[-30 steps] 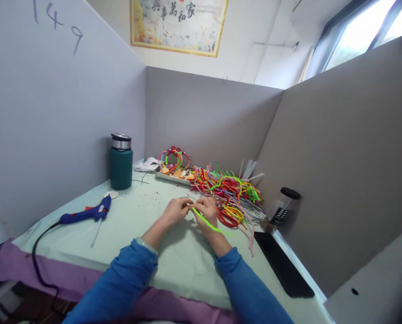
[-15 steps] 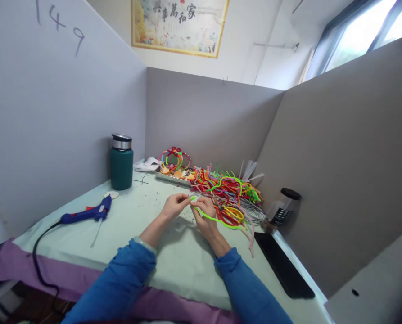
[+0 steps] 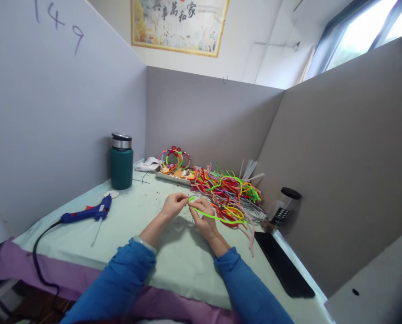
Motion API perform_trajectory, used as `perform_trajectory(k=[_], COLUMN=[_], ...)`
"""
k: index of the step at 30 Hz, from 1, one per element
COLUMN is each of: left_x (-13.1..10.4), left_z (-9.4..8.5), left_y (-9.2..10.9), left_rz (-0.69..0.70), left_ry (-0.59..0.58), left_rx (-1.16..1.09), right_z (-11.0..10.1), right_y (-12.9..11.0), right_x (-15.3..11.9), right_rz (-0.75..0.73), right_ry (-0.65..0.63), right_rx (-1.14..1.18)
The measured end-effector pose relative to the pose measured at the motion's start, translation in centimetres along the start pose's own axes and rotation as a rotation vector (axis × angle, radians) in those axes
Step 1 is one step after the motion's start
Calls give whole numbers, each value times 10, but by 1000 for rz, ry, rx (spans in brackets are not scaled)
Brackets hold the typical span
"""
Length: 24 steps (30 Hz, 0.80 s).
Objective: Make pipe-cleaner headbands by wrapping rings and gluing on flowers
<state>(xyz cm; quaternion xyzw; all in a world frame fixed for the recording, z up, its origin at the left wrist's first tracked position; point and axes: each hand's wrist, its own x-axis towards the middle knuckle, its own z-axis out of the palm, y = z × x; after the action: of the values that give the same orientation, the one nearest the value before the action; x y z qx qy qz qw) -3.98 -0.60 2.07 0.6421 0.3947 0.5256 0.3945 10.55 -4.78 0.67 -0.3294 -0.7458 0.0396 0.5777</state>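
A neon-green pipe cleaner (image 3: 221,218) runs between my two hands above the table, its long tail trailing right across my right palm. My left hand (image 3: 174,206) pinches near its short end, fingers closed. My right hand (image 3: 203,218) is closed on it too, thumb and fingertips together, close beside the left fingertips. A short green bit sticks up between the hands. Just beyond them lies a tangled heap of coloured pipe cleaners (image 3: 226,184), with red and yellow loops (image 3: 233,213) at its near edge.
At the back, a tray (image 3: 173,178) holds round pieces and ring shapes (image 3: 174,158). A green bottle (image 3: 121,164) and blue glue gun (image 3: 88,213) with cord stand left. Right are a black-lidded jar (image 3: 285,207) and a black phone-like slab (image 3: 283,265). Grey partitions enclose the table.
My right fingertips have shifted slightly left, closer to the left hand. The green tail has swung a little and lies straighter. The rest has stayed in place.
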Motion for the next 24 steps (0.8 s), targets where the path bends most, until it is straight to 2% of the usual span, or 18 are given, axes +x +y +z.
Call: perform_trajectory(k=[3,6,10,12,14,18,24], left_x=[-1,-3,-4,-5,-7,-11,-13], left_z=[0,-1,-1,0,1,2,1], left_y=[4,9,12,14,17,22,18], left_rz=[6,8,-6,-10,-9,8,35], left_ry=[-9,-7,0,-11,-25,-80,-240], left_rx=[-15,-55,-104,-126,-146,-190,-204], right_z=[-1,1,7,11,13,13,12], right_y=[-1,1,12,16,18,14,12], right_x=[1,2,1,0,0,1,1], right_rz=[32,129,416,589,688,713,716], right_ry=[5,49,132,128,112,96,111], right_rx=[37,129,387,552,666,753,790])
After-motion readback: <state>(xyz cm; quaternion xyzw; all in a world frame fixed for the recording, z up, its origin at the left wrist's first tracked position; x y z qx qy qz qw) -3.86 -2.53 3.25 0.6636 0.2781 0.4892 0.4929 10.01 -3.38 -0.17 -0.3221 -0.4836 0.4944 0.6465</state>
